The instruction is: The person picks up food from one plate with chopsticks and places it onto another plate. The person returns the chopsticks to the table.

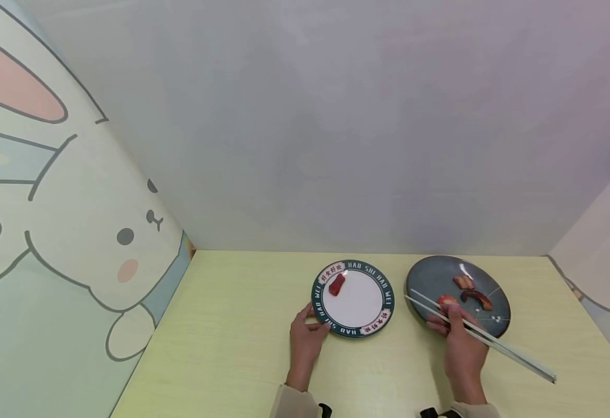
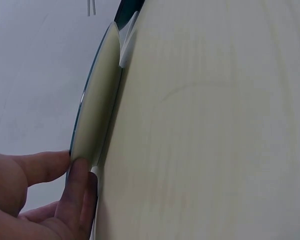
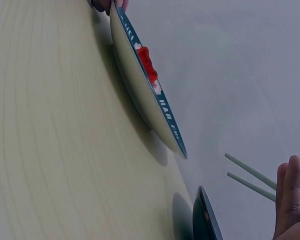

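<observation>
My left hand grips the near-left rim of a white plate with a dark green lettered border, thumb on top and fingers below in the left wrist view. A small red piece of food lies toward the plate's upper left. My right hand holds a pair of pale green chopsticks over a dark grey plate. Their tips point left, apart from each other, with nothing between them. On the dark plate are a brown curved piece, a pale pinkish piece and a red piece, partly hidden by the right hand.
Both plates are at the far side of a light wood-grain table, near a grey back wall. A side wall with a cartoon rabbit borders the table's left edge, and another printed wall stands at the right.
</observation>
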The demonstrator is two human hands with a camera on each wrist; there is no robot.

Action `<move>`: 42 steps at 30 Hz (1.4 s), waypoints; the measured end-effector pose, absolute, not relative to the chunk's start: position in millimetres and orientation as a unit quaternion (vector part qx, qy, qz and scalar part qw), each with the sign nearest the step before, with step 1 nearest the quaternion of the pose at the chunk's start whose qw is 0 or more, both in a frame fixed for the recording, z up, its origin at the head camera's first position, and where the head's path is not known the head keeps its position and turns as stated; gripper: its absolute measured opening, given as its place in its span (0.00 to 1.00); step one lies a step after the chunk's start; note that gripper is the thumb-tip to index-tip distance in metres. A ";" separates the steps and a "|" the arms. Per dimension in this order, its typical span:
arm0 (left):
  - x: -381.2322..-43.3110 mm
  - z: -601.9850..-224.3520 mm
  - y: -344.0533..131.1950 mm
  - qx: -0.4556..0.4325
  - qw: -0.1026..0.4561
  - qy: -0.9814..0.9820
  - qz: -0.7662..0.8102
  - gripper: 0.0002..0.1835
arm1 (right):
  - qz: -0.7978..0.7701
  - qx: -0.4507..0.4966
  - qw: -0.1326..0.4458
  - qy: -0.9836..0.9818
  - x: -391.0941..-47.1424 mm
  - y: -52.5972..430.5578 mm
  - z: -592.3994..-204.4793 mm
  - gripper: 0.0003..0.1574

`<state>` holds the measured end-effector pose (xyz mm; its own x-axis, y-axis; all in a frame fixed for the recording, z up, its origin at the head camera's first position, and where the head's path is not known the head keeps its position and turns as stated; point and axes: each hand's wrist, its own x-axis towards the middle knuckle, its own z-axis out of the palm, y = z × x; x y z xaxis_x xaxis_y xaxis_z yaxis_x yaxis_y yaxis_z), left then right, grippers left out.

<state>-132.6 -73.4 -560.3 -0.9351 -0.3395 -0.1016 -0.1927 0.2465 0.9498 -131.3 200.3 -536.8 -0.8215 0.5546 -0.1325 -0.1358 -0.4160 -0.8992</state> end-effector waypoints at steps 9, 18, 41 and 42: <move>-133.3 -563.6 -73.6 0.170 0.065 -0.787 -0.589 0.36 | 0.803 -0.178 0.191 -0.536 -134.0 178.6 -535.5 0.11; -133.0 -563.2 -74.2 0.172 0.067 -0.787 -0.588 0.36 | 0.785 -0.163 0.168 -0.574 -134.6 157.5 -536.3 0.13; -134.5 -562.9 -74.4 0.172 0.066 -0.790 -0.585 0.35 | 0.764 -0.117 0.092 -0.628 -143.3 110.9 -537.0 0.23; -134.3 -562.5 -74.4 0.172 0.065 -0.790 -0.585 0.35 | 0.763 -0.115 0.091 -0.629 -143.6 109.6 -537.3 0.23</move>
